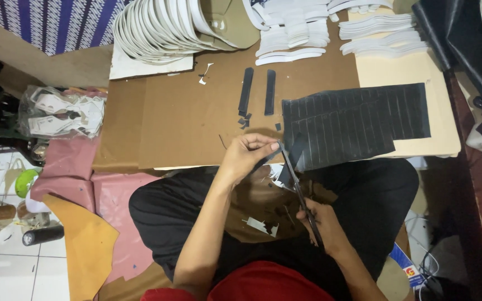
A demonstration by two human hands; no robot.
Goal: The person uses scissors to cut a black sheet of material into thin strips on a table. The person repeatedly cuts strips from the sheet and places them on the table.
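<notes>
Black strip (269, 156) pinched in left hand (244, 156); right hand (322, 223) grips scissors (297, 184); brown cardboard worktop (185, 117); tiled floor (34, 267).

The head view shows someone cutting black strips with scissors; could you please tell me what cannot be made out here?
- Scissors: the handles are hidden inside the right hand.
- Strip being cut: partly covered by the left hand; its length is unclear.
- Marked lines on the black sheet: too faint to count.
- White cut pieces: the stack is cut off by the top edge.
</notes>
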